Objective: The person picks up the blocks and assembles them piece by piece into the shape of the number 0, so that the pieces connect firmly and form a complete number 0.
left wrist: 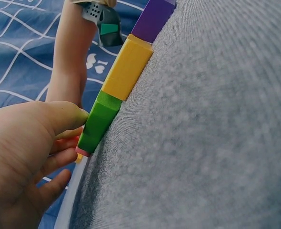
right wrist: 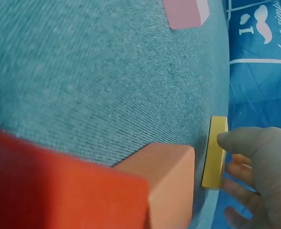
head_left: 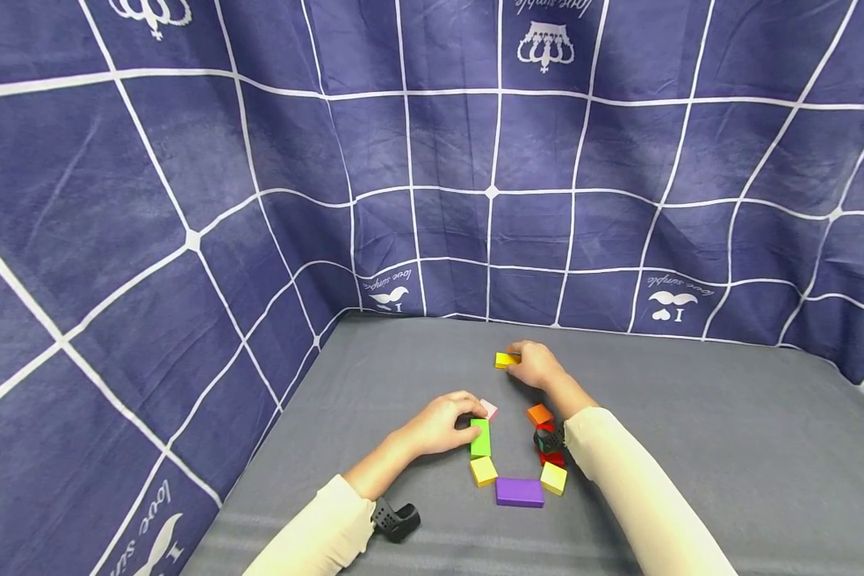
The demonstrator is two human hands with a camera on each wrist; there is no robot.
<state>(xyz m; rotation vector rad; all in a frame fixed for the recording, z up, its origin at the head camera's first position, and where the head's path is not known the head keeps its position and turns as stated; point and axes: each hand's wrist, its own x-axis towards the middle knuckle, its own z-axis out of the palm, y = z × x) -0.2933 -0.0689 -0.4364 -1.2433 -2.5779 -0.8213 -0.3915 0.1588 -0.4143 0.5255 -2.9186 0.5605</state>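
Observation:
My left hand point(head_left: 441, 424) rests at the left side of a group of coloured blocks, thumb against the green block point(head_left: 481, 442) and a fingertip by the small pink block point(head_left: 490, 409). In the left wrist view its other fingers point(left wrist: 60, 183) lie loosely bent beside the row. Farther back, my right hand point(head_left: 538, 364) pinches a long yellow block point(head_left: 504, 361) at its right end. The right wrist view shows the thumb on that yellow block point(right wrist: 214, 155) and the fingers behind it; their contact is partly hidden.
A pale yellow block point(head_left: 484, 472), a purple block point(head_left: 520, 493) and another pale yellow block point(head_left: 554, 478) curve along the near side. Red pieces point(head_left: 551, 459) and an orange block point(head_left: 539, 414) stand under the right forearm. A blue curtain point(head_left: 446, 224) borders the grey table point(head_left: 374, 360).

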